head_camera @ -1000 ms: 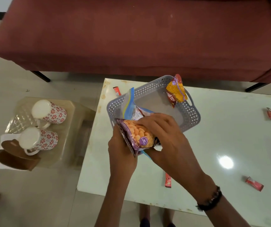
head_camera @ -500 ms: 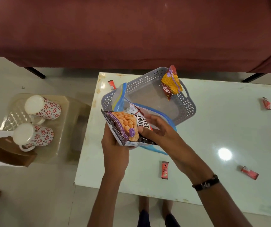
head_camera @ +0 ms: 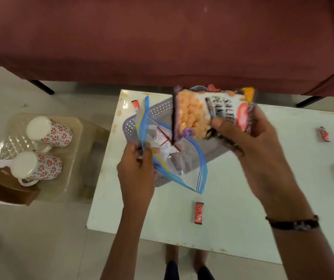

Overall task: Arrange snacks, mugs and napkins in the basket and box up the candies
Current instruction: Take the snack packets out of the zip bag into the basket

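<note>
My right hand [head_camera: 251, 146] grips a salted peanuts packet [head_camera: 206, 114] and holds it up over the grey perforated basket [head_camera: 154, 112] on the white table [head_camera: 233, 219]. My left hand [head_camera: 136, 170] pinches the edge of a clear zip bag with a blue seal [head_camera: 174, 158], which still has a packet inside and hangs over the basket's near side. Red candies lie on the table: one near the front [head_camera: 199, 212], one at the far right [head_camera: 324, 134], one by the back left corner [head_camera: 135, 103]. Two red-flowered white mugs [head_camera: 47, 131] [head_camera: 36, 167] rest on a low side stand.
A dark red sofa [head_camera: 162, 37] runs along the back, close behind the table. The side stand [head_camera: 69, 178] with the mugs sits on the floor to the left, with a brown heart-shaped box [head_camera: 8, 188] and white napkins under it. My feet show below the table's front edge.
My right hand has pulled the peanuts packet out of the zip bag and lifted it up and to the right over the basket. My left hand now holds only the bag.
</note>
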A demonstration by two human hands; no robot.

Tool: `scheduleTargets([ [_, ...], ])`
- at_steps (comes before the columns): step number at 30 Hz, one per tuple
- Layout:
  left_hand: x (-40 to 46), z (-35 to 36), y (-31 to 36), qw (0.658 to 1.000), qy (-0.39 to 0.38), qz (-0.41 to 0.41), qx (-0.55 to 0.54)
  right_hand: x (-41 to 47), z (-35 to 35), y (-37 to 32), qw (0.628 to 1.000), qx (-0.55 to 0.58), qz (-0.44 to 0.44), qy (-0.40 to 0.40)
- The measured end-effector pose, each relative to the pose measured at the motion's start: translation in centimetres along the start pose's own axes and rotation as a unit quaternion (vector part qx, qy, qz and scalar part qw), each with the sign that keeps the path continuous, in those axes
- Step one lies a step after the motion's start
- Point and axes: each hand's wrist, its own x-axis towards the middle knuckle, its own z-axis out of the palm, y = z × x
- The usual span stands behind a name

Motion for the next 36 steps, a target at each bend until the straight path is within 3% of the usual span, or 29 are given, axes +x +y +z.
scheduleTargets([
  [4, 0.8, 0.3, 1.7, 0.997, 0.023, 0.022, 0.065, 3.4, -4.2, -0.5, 0.966, -0.220, -0.072, 0.118],
  [7, 1.2, 0.4, 2.4, 0.993, 0.018, 0.042, 0.110, 6.1, -6.6, 2.7, 0.894, -0.416, -0.040, 0.160],
  [9, 1.3, 0.5, 2.6, 0.990, 0.017, 0.056, 0.132, 7.4, -7.5, 5.7, 0.869, -0.467, 0.002, 0.162],
  [13, 1.8, 0.6, 2.6, 0.989, 0.011, 0.050, 0.141, 9.3, -8.0, 10.8, 0.844, -0.509, 0.055, 0.159],
  [18, 2.1, 0.3, 2.1, 0.992, 0.004, 0.031, 0.122, 10.7, -7.9, 13.9, 0.825, -0.541, 0.031, 0.161],
  [25, 1.5, 0.4, 2.4, 0.991, -0.014, 0.017, 0.131, 10.6, -8.7, 13.6, 0.833, -0.519, 0.022, 0.189],
  [34, 1.1, 0.0, 2.7, 0.990, -0.002, 0.029, 0.139, 10.5, -8.6, 11.7, 0.817, -0.547, 0.039, 0.175],
  [36, 0.9, -0.2, 2.9, 0.990, -0.002, 0.036, 0.140, 9.4, -7.3, 9.7, 0.841, -0.510, 0.022, 0.177],
])
